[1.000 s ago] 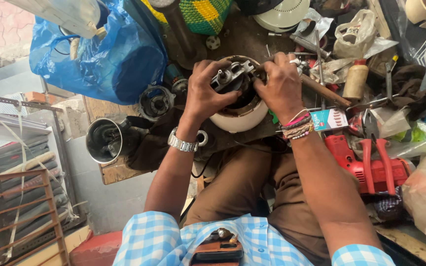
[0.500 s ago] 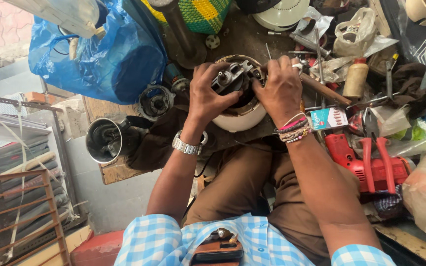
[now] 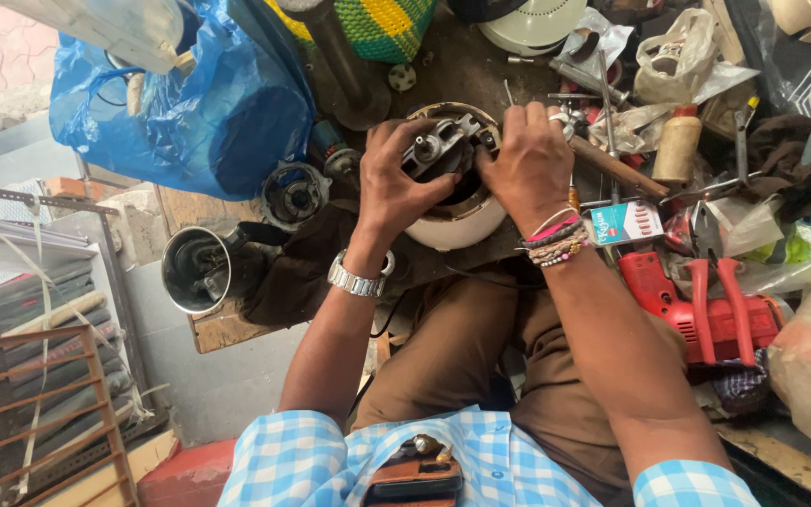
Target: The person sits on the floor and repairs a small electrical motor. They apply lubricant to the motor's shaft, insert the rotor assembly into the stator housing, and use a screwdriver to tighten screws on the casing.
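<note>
Hands meet over a grey metal motor part (image 3: 443, 150) seated in a round white housing (image 3: 457, 221) on the cluttered tabletop (image 3: 481, 70). The left hand (image 3: 396, 183) curls its fingers (image 3: 424, 192) around the part's near side; the right hand (image 3: 527, 160) clamps its fingers shut on the far side. A red power tool (image 3: 706, 305) lies to the right, a blue plastic bag (image 3: 208, 103) to the left.

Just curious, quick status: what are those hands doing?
Left hand and right hand both grip the metal motor part in the white round housing. Tools crowd the right side.
</note>
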